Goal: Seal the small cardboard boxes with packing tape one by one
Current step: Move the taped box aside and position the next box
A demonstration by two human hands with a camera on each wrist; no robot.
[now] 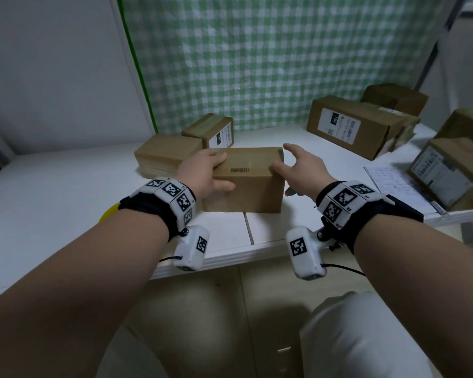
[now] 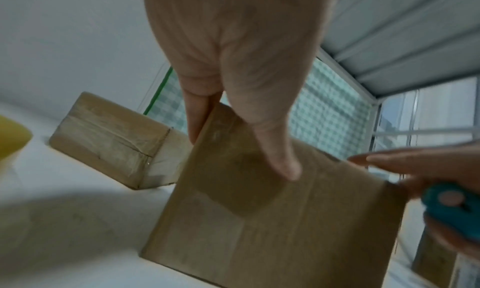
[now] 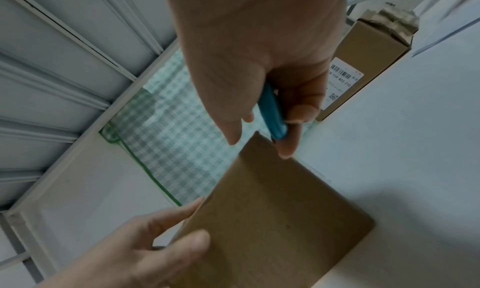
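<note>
- Small cardboard box (image 1: 246, 181) stands on the table (image 1: 66, 192), near its front edge, between my two hands.
- My left hand (image 1: 202, 173) grips its left end: fingers (image 2: 197, 116) curl behind, thumb in front.
- My right hand (image 1: 303, 167) touches the right edge, lower fingers (image 3: 298, 99) curled round a blue tool (image 3: 272, 112).
- Bare table beyond the right fingertips; two boxes (image 1: 183, 148) close beyond the left ones.

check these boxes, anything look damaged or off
One does: the long labelled box at the back right has a torn, ragged end, with frayed cardboard or tape where its flaps meet. The box between the hands looks intact and square. A blue tool is tucked in the right hand, which is not odd.
</note>
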